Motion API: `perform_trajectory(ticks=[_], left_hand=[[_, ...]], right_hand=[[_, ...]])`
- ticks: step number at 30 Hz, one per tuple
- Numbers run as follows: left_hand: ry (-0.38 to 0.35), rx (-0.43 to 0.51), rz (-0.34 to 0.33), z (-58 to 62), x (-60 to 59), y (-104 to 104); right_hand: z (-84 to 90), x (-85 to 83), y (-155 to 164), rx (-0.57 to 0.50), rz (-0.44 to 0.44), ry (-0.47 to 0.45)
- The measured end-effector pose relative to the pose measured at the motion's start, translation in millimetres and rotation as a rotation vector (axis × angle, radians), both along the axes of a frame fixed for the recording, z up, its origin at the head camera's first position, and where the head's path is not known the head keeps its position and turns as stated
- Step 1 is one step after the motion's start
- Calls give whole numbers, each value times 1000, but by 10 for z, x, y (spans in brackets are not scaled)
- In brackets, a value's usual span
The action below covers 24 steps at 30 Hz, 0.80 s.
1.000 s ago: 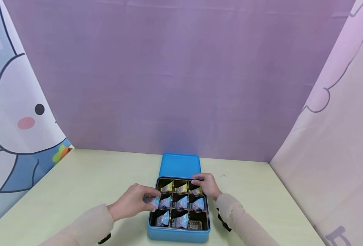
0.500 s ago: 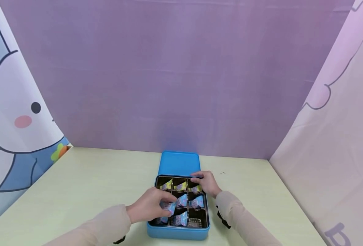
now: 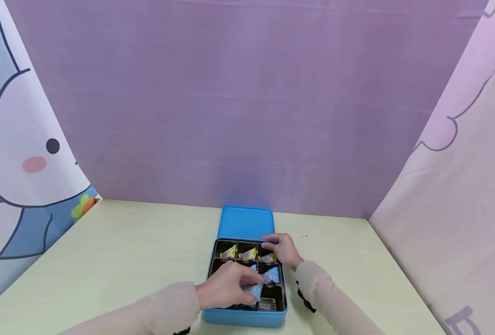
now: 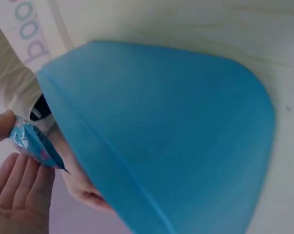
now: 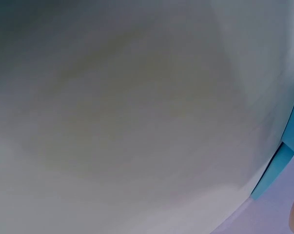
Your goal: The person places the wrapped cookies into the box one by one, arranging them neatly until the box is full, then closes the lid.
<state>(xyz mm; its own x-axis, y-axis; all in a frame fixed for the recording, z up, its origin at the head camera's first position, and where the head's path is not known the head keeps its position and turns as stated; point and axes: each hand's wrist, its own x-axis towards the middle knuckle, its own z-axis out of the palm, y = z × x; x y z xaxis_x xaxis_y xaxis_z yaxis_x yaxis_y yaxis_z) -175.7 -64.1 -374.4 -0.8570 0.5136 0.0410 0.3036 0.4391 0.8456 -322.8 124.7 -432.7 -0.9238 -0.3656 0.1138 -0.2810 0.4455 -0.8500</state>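
Left hand [image 3: 226, 289] pinches a blue wrapped candy [image 3: 255, 291] between thumb and fingers, holding it over the near row of the blue tin [image 3: 244, 317], beside the near-right compartment. Right hand [image 3: 284, 250] rests on the tin's far-right corner, fingers curled over the rim and gripping it. Yellow wrapped candies [image 3: 247, 254] occupy the far row. Behind the tin lies its blue lid [image 3: 245, 223], flat on the pale table [image 3: 125, 251].
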Motion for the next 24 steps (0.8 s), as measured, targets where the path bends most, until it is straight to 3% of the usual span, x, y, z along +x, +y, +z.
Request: perform_trajectory(ticks=[7, 24], left_hand=[[48, 5, 1, -45, -15, 153], [64, 43, 34, -126, -64, 322]], right_hand=[[-6, -2, 7, -4, 7, 1], [1, 15, 2, -30, 13, -2]])
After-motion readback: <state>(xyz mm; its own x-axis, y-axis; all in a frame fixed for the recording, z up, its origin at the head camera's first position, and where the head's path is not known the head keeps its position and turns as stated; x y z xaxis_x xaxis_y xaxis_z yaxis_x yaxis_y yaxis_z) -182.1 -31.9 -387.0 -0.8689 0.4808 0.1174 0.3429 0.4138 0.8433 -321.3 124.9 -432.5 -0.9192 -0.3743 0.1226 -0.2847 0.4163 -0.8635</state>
